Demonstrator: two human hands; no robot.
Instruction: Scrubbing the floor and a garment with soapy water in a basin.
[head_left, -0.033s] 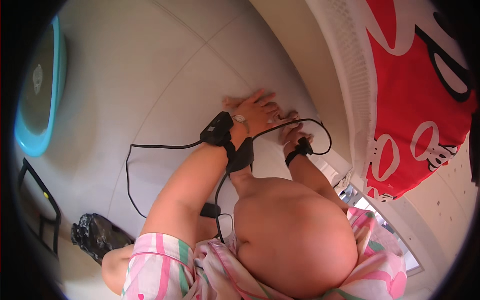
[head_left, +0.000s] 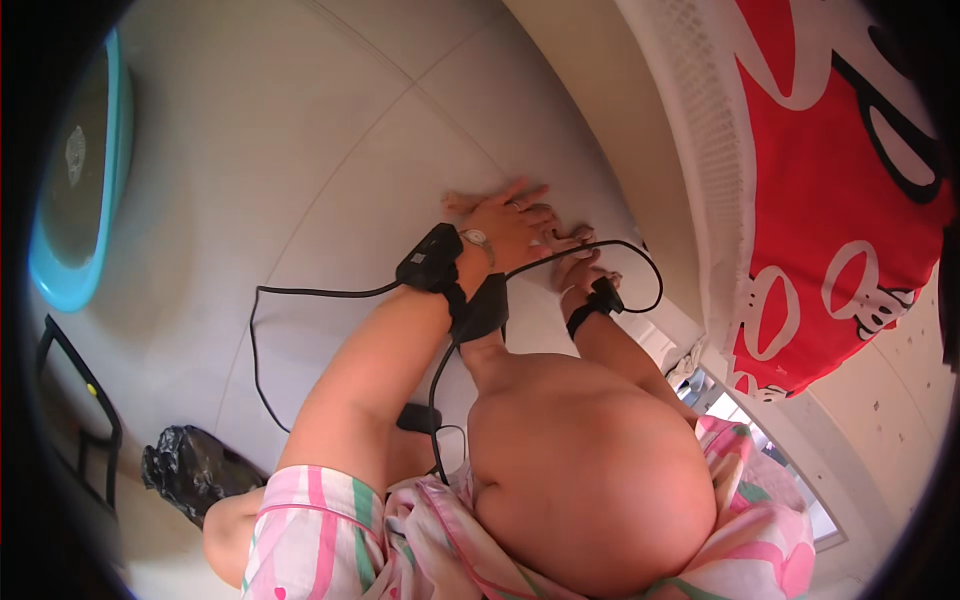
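Note:
On the pale tiled floor, my left hand (head_left: 508,226) lies flat with its fingers stretched out, pressing on a crumpled brownish-pink cloth (head_left: 461,203). Parts of the cloth stick out on both sides of that hand; the rest is hidden under it. Close beside it on the right, my right hand (head_left: 578,272) has its fingers curled at the bunched edge of the cloth, partly behind a black cable. Both wrists wear black straps, and a black box-like device (head_left: 428,258) sits on the left one. My bent knee (head_left: 590,460) fills the space between my arms.
A turquoise basin (head_left: 118,160) with murky liquid stands at the far left. Below it are a black frame (head_left: 85,390) and a black plastic bag (head_left: 200,470). Beige furniture (head_left: 580,80), with red patterned fabric (head_left: 810,180) over it, borders the right side. A black cable (head_left: 255,340) loops across the floor.
Both hands have shifted very slightly to the left, and the cable loops have moved with them. The cloth stays under and between the hands.

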